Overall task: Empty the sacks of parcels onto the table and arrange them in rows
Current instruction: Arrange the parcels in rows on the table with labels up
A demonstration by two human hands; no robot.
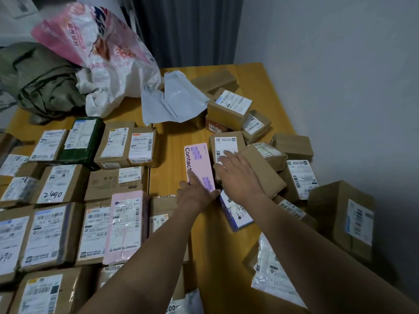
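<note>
Probably light, stiff and slick, the pink box (pixel 199 164) lies flat under the left hand's (pixel 197 196) straight fingertips, nothing gripped, just left of the right hand's (pixel 238 177) outstretched fingers resting on a brown parcel (pixel 265 175) — best pinched across its long edges.

Pink box (pixel 199 165), brown cartons (pixel 292 145), dark-green parcel (pixel 84 141), pink-and-white printed sack (pixel 102 48), yellow table (pixel 260 71).

Left hand (pixel 197 197) presses straight fingers on a pink box (pixel 200 159) at centre. Just toward 3 o'clock, right hand (pixel 238 175) lies flat on a brown parcel (pixel 264 174). Rows (pixel 56 184) fill 8 o'clock, and a sack (pixel 97 53) sits at 11 o'clock.
</note>
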